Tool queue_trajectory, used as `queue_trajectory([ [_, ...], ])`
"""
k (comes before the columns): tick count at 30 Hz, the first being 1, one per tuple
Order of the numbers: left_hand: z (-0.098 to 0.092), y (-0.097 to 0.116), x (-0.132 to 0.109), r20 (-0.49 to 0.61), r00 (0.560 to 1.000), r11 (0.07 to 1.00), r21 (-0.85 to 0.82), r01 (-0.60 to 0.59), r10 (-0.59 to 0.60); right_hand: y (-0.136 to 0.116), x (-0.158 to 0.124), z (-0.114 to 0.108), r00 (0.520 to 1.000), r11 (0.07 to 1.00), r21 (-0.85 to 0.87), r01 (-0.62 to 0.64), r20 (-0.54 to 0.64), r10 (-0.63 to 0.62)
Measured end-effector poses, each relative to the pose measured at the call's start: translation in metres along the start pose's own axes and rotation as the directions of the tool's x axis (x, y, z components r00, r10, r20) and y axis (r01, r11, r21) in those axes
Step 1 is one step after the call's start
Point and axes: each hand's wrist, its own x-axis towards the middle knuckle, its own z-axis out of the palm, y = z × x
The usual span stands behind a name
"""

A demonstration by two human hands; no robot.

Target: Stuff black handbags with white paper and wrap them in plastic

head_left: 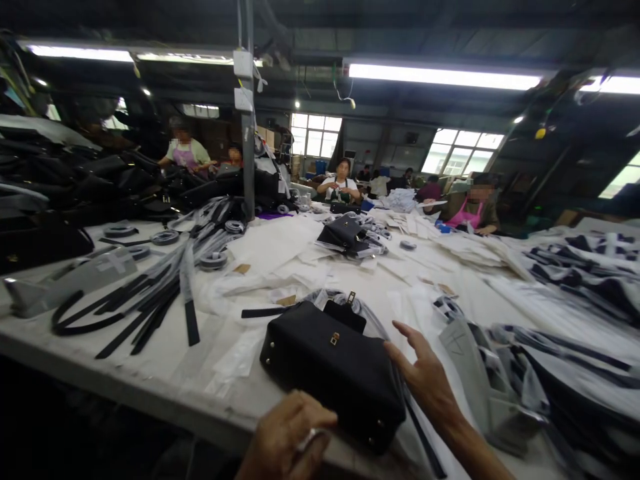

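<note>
A black leather handbag [333, 370] with gold studs and a gold clasp lies on its side near the front edge of a long white worktable [165, 347]. My right hand [425, 373] rests against the bag's right end, fingers spread apart. My left hand [287, 440] is at the bottom, just in front of the bag, curled shut around a small pale object that I cannot make out. A wrapped strap [360, 310] curves behind the bag.
Black straps [145, 310] and tape rolls [213, 260] lie at left, with piled black bags [100, 180] behind. A second black bag [343, 233] sits mid-table. Wrapped straps and paper cover the right side [575, 333]. Several people work at the far end. A pole [247, 133] rises from the table.
</note>
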Motion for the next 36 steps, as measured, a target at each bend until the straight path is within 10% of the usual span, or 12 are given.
queue_trajectory([
  [6,-0.064,-0.033,0.07,0.103,0.948,0.74,0.602,-0.3,0.301,-0.063,0.014,0.024,0.926,0.984,0.058,0.169,0.333,-0.179],
  [12,-0.054,-0.059,0.067,0.094,0.947,0.719,0.629,-0.295,0.306,-0.062,0.05,0.06,0.744,0.999,0.036,0.019,0.667,-0.038],
  [17,-0.053,-0.064,0.062,0.102,0.943,0.727,0.612,-0.311,0.318,-0.057,0.055,0.061,0.642,0.977,0.102,0.187,0.74,-0.2],
  [24,-0.069,-0.06,0.07,0.199,0.942,0.694,0.637,-0.335,0.271,-0.073,0.062,0.05,0.256,0.548,0.143,0.824,0.769,-0.585],
  [26,-0.074,-0.06,0.075,0.188,0.953,0.697,0.65,-0.303,0.238,-0.077,0.057,0.041,0.319,0.543,0.076,0.836,0.739,-0.593],
  [30,-0.074,-0.056,0.084,0.114,0.975,0.734,0.643,-0.218,0.19,-0.07,0.023,0.028,0.652,0.764,-0.088,0.639,0.59,-0.477],
  [36,-0.055,-0.038,0.087,0.1,0.973,0.749,0.624,-0.225,0.21,-0.041,-0.03,0.056,0.735,0.664,-0.337,0.668,0.437,-0.518],
])
